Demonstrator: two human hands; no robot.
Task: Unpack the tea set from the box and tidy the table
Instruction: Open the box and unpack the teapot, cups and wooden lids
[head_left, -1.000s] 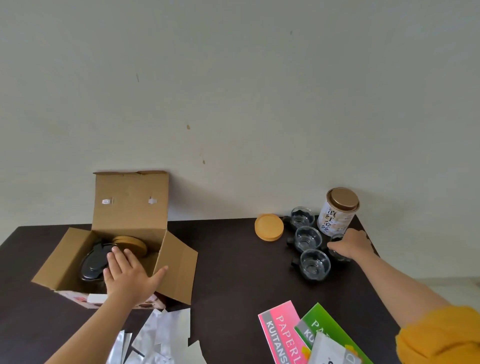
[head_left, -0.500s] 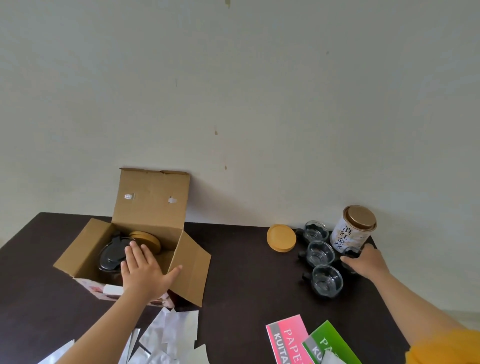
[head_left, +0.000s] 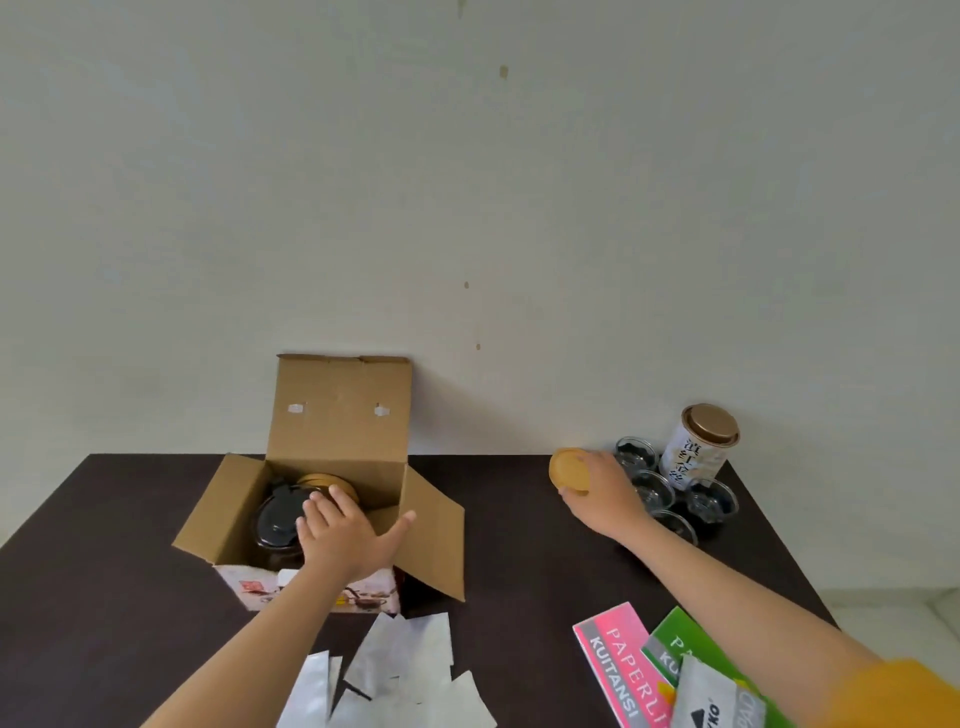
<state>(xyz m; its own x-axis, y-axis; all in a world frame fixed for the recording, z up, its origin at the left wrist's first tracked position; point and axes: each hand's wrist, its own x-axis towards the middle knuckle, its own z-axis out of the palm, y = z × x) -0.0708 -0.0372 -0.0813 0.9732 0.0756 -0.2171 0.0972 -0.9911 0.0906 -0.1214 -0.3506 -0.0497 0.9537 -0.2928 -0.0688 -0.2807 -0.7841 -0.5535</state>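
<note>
Her left hand (head_left: 343, 540) lies flat, fingers spread, over the open box (head_left: 332, 467); her right hand (head_left: 602, 491) grips the round wooden lid (head_left: 567, 470) near the table's (head_left: 519, 545) back edge.

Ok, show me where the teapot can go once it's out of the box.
Bare table lies between the box and the cups; also left of the box. It is crowded at the right by the cups and tin, and in front with white sachets and booklets.
</note>
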